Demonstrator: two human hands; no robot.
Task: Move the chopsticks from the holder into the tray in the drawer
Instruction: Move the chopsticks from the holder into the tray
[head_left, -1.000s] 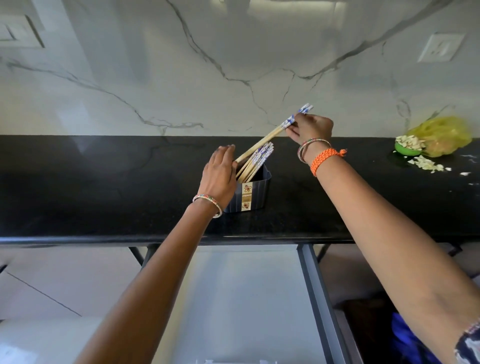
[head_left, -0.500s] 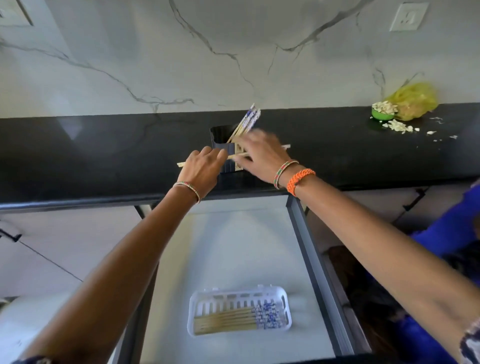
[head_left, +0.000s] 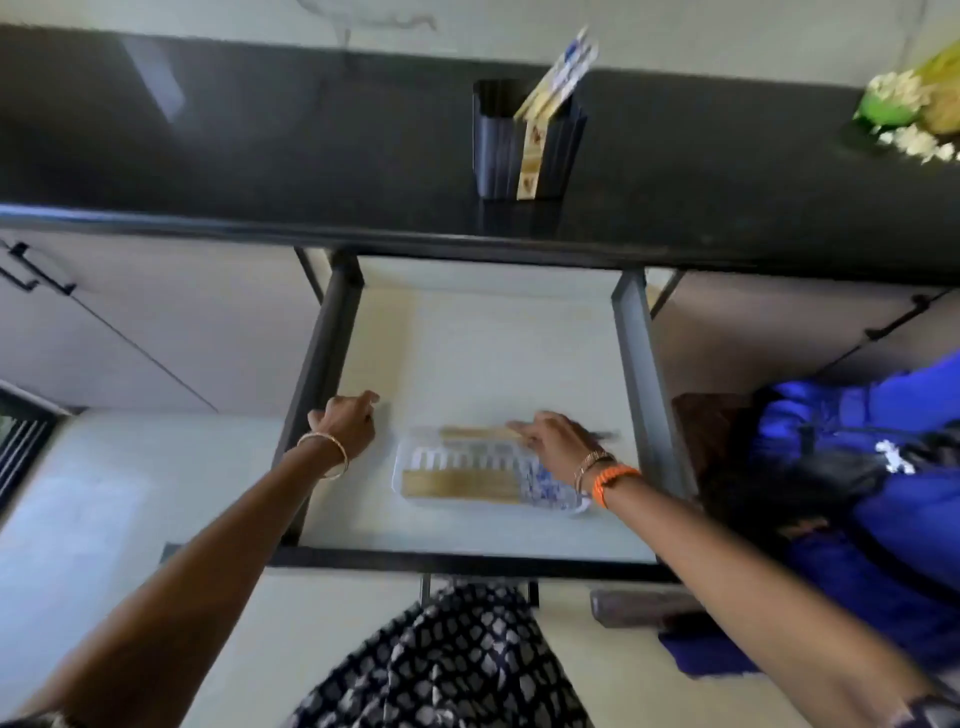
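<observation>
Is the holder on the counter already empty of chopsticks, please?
No, several chopsticks still lean in the dark holder on the counter.

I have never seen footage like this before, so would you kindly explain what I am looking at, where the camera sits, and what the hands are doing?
There is no machine here: a person wears one wide-angle camera on the head, looking down at their own two bare arms. Below the black countertop an open drawer holds a white tray with chopsticks already lying in it. The right hand holds a pair of chopsticks over the tray's far edge; the picture is blurred, so the exact grip is unclear. The left hand hangs loosely curled over the drawer's left side and seems to hold nothing. Up on the counter stands the dark holder with several chopsticks left in it.
</observation>
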